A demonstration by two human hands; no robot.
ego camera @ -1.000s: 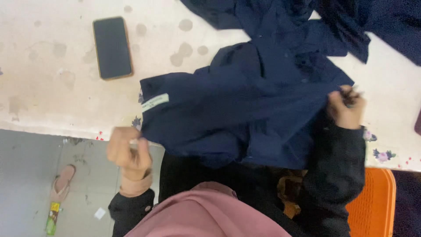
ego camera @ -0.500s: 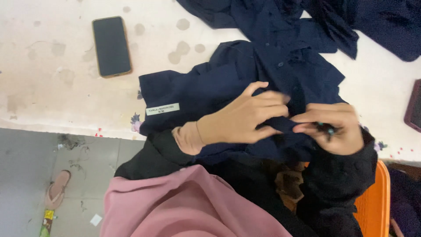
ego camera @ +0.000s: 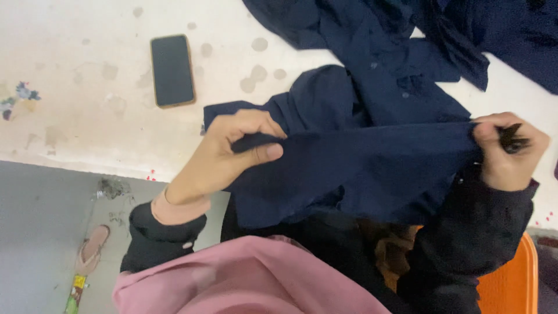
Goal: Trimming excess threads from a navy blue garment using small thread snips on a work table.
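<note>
Stretching a navy garment (ego camera: 372, 168) taut between both hands, above the near edge of the counter (ego camera: 70, 104). Left hand (ego camera: 224, 157) has its grip closed on one end of the cloth, thumb pressing a fold against the fingers. Right hand (ego camera: 505, 151) is a closed fist on the other end, also pinching a small dark tool (ego camera: 512, 137); too blurred to tell its kind. The far part of the garment lies on the counter and runs into a pile of more navy cloth (ego camera: 442, 40) at the top right.

Risks, as judgement:
- The small tool sits in the same fist as the cloth, so it could snag or nick the fabric if the hand tightens or twists.
- The left pinch holds only a thin fold; a harder pull could slip it free and drop that end toward the lap.
- The garment's loose part overlaps the pile, so pulling could drag other pieces along.
- The phone (ego camera: 171, 71) lies well apart to the left, out of the cloth's way.

Labels and packages: no tag shows on the garment in this view. A slim green and yellow wrapper or tube (ego camera: 74, 292) lies on the grey floor (ego camera: 40, 232) at bottom left, just below a pink sandal (ego camera: 93, 249). Small flower prints at the counter's left edge.
</note>
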